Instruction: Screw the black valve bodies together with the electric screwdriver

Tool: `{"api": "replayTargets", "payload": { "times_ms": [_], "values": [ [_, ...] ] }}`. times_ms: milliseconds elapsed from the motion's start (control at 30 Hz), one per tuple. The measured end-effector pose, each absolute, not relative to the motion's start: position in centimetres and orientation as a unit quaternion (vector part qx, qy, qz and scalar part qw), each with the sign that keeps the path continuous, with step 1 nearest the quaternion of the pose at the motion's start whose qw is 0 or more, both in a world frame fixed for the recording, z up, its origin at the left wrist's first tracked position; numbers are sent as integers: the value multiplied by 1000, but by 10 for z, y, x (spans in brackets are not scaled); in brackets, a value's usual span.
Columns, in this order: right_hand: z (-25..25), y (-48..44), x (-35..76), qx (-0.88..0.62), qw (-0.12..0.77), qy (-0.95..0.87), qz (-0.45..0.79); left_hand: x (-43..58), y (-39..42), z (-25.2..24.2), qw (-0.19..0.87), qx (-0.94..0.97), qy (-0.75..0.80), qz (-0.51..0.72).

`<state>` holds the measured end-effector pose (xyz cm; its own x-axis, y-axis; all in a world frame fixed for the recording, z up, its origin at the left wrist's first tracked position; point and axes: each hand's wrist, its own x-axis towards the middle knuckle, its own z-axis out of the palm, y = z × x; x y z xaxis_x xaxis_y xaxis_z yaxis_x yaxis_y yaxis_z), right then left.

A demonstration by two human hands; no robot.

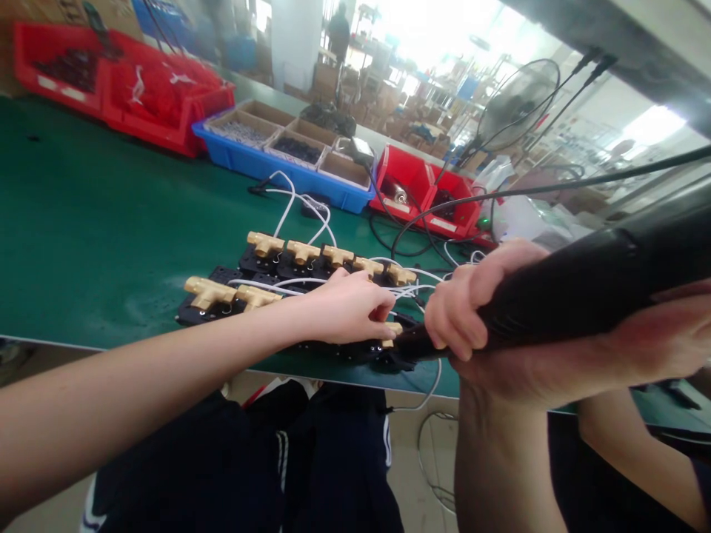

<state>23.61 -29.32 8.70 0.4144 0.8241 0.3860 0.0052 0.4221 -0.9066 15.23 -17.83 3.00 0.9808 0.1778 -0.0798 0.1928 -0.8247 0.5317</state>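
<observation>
Brass fitting (pixel 394 330) at near row's right end | my left hand (pixel 354 307) pinches it | my right hand (pixel 464 307) wraps round the black tool (pixel 561 285), tip close by | if it tilts, that tip could slip into my left hand

The right edge crops the black tool (pixel 578 274), and the fan (pixel 518 102) is blurred.

Workshop, red parts bins (pixel 145 128), green workbench (pixel 100 215)
</observation>
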Motion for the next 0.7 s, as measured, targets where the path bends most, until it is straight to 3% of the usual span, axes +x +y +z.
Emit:
{"api": "replayTargets", "payload": {
  "times_ms": [300, 700],
  "values": [
    [82, -297, 242, -476, 731, -422, 247, 151, -173, 32, 283, 955, 86, -16],
    [84, -298, 244, -437, 704, -455, 325, 151, -171, 37, 274, 959, 53, -59]
  ]
}}
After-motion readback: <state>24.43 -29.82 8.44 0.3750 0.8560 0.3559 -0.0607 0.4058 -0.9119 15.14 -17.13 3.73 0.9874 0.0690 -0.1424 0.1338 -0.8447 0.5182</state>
